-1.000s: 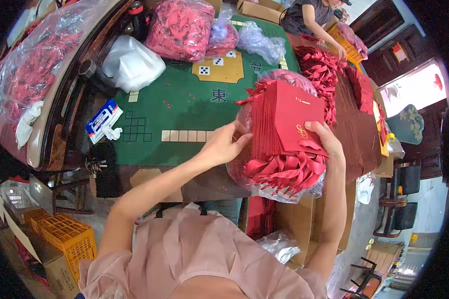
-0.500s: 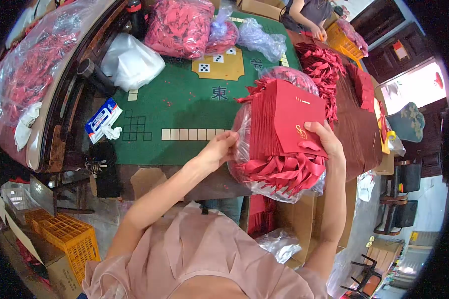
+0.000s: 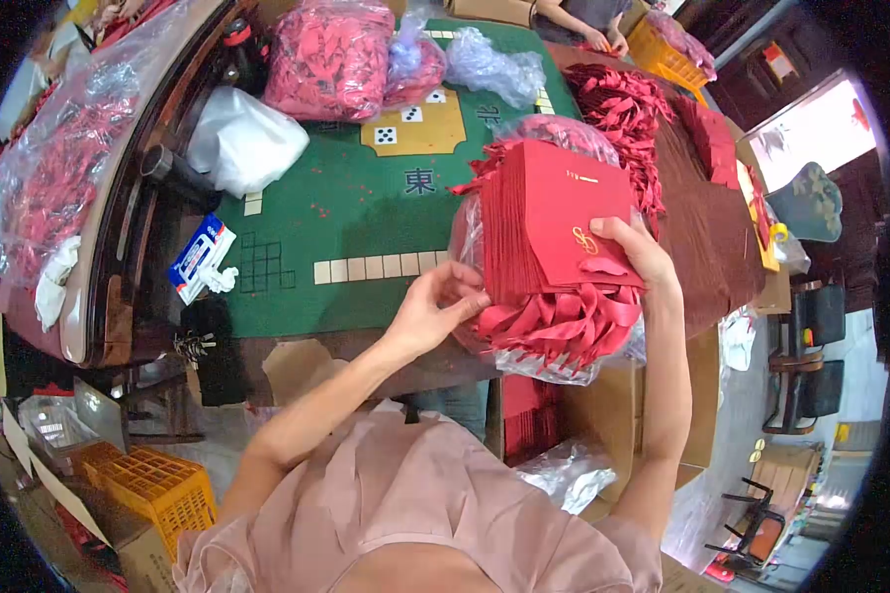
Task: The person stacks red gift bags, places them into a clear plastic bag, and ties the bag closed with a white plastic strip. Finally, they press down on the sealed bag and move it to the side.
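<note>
A thick stack of red paper gift bags [image 3: 574,212] with red ribbon handles [image 3: 574,321] sits partly in a clear plastic bag [image 3: 465,237] at the table's near edge. The top one carries a gold emblem. My right hand [image 3: 638,255] grips the stack's right side, thumb lying on the top face and fingers hidden beneath. At the lower left corner my left hand [image 3: 435,308] is curled, its thumb and fingertips close together by the ribbons and plastic. Whatever those fingers hold is too small to make out.
Behind the stack, more red ribboned bags [image 3: 618,109] cover the brown surface. A plastic sack of red items [image 3: 328,59], a white plastic bag [image 3: 247,143] and a tissue pack [image 3: 200,257] lie on the green mat [image 3: 366,217]. Across the table are another person's hands [image 3: 606,42].
My left hand has shifted from the plastic at the stack's left side down to its lower corner. My right hand keeps its grip. The other person's hands have moved, and the view has shifted slightly.
</note>
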Motion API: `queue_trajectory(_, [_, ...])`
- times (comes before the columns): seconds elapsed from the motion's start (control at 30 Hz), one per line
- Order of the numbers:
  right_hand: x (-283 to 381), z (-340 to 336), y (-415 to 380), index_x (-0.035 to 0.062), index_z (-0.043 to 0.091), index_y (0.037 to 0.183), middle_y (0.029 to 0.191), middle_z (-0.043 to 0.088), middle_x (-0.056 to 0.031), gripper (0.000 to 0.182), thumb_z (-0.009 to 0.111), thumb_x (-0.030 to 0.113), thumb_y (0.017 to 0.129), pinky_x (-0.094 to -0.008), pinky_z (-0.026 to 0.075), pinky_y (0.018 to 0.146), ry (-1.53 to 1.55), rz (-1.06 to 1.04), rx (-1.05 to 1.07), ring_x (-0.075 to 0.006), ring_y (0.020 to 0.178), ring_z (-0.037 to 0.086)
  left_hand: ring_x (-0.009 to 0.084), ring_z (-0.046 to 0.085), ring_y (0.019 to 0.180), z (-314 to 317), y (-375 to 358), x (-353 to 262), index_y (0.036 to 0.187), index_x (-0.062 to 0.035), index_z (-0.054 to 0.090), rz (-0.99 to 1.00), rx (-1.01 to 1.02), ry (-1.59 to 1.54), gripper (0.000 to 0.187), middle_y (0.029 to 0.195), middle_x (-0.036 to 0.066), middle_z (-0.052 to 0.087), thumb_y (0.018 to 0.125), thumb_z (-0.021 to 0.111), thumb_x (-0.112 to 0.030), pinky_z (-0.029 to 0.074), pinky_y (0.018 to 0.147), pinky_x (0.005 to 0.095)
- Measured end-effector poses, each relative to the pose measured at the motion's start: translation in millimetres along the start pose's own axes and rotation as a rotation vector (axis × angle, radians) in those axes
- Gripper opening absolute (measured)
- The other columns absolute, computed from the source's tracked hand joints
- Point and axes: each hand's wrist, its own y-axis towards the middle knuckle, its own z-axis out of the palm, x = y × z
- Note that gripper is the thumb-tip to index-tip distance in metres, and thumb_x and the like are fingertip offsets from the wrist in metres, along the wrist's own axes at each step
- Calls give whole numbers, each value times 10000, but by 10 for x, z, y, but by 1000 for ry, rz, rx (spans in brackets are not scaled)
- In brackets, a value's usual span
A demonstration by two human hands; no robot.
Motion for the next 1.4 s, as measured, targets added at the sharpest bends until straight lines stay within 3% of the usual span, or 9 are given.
queue_trajectory(0.2, [-15, 20, -40, 31, 500, 1266, 1082, 625, -92, 584, 722, 215, 757, -314, 518, 813, 47, -9, 9, -175, 919, 624, 65, 560, 703, -93, 2, -67, 1037, 22, 529, -227, 163, -313, 296, 742, 19, 607, 834, 715, -87, 466, 658, 235])
queue_trajectory(0.4, [-3, 2, -34, 38, 506, 1263, 1083, 626, -90, 578, 725, 210, 756, -310, 518, 821, 48, 41, 12, -172, 929, 624, 305, 623, 682, -151, -47, -309, 876, -14, 594, 28, 152, 424, 162, 757, 128, 640, 744, 655, -84, 496, 681, 404])
queue_trajectory(0.5, [-7, -13, -4, 26, 509, 1259, 1094, 623, -92, 563, 719, 195, 764, -305, 517, 822, 35, 45, 30, -171, 935, 624, 191, 630, 725, -163, -54, -271, 890, -4, 587, 109, 63, 437, 134, 743, 95, 627, 790, 648, -71, 502, 691, 342])
queue_trajectory(0.53, [-10, -3, -10, 21, 505, 1264, 1104, 620, -94, 565, 717, 190, 768, -304, 516, 824, 43, 22, 32, -170, 942, 623, 182, 587, 692, -176, -32, -265, 849, -33, 573, -99, 78, 285, 77, 711, 71, 583, 800, 623, -65, 475, 680, 295])
queue_trajectory(0.73, [-27, 43, 17, 12, 492, 1282, 1140, 610, -99, 574, 708, 171, 774, -298, 498, 857, 45, -45, 58, -163, 988, 610, 101, 532, 831, -179, -43, 274, 853, -118, 521, -360, 154, -944, 79, 857, -29, 553, 893, 587, -102, 417, 773, 280])
queue_trajectory(1.0, [20, 157, -79, 11, 481, 1292, 1143, 608, -101, 590, 711, 161, 771, -311, 502, 861, 9, -49, -28, -172, 981, 613, 138, 572, 859, -177, -55, 329, 922, -127, 529, -597, -59, -1197, 52, 885, -9, 596, 912, 579, -137, 449, 800, 311])
queue_trajectory(1.1, [31, 160, -92, 10, 480, 1292, 1143, 607, -103, 587, 709, 155, 771, -311, 508, 849, 20, -42, -48, -173, 973, 618, 154, 593, 846, -179, -54, 418, 979, -101, 546, -443, -58, -972, 63, 902, 19, 617, 919, 559, -117, 473, 772, 316])
queue_trajectory(1.2, [18, 116, -78, 8, 481, 1293, 1145, 607, -102, 587, 708, 150, 771, -309, 511, 843, 48, -32, -40, -175, 967, 621, 156, 602, 858, -155, -12, 16, 1053, -15, 545, 140, -197, -6, 255, 955, 71, 616, 838, 658, -93, 478, 802, 301])
queue_trajectory(1.4, [-36, 47, -56, 1, 494, 1289, 1141, 614, -92, 583, 705, 157, 768, -304, 496, 870, 51, -35, -26, -167, 975, 615, 181, 598, 890, -251, 95, -34, 969, -14, 578, 120, 145, 254, 195, 1041, 101, 602, 800, 675, -16, 482, 795, 301])
